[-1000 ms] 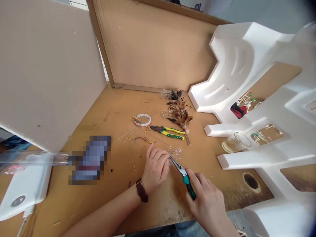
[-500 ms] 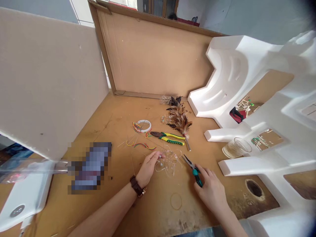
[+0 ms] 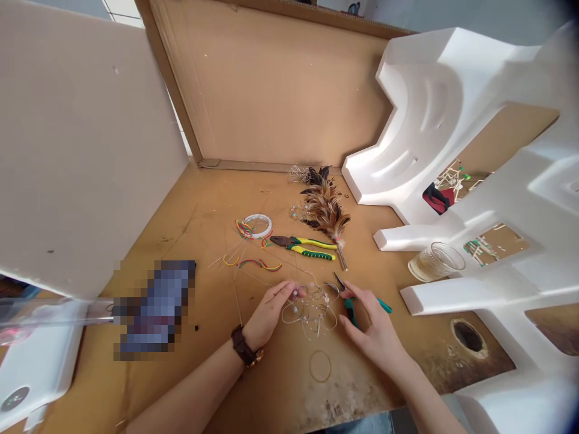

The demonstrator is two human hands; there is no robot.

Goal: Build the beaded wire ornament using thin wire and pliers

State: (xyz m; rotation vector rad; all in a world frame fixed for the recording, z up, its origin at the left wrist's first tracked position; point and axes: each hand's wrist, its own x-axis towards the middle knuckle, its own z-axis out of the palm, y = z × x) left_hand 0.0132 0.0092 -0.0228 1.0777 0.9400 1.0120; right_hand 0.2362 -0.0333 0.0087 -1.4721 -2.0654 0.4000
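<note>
My left hand (image 3: pixel 270 308), with a dark watch on its wrist, pinches the left edge of a ring of looped clear wire with small beads (image 3: pixel 312 313). At the right side of that ring, my right hand (image 3: pixel 373 328) grips needle-nose pliers (image 3: pixel 350 307) with teal handles. Their handles are spread wide and the jaws look parted, close to the wire loops. Whether the jaws touch the wire I cannot tell. Just beyond the beadwork lie larger pliers (image 3: pixel 305 246) with yellow and green handles. A thin rubber band (image 3: pixel 320 366) rests nearer to me.
A white ring (image 3: pixel 258 226) with coloured cords lies behind my left hand. Further back are a feather duster (image 3: pixel 328 205) and wire bundles (image 3: pixel 298 173). On the right stand a glass (image 3: pixel 435 262) and white foam packing (image 3: pixel 429 90). A blurred-out object (image 3: pixel 156 307) lies left.
My right hand has swung the pliers toward the beaded wire, and their handles have spread apart. My left hand keeps its pinch. The camera view has tilted slightly downward.
</note>
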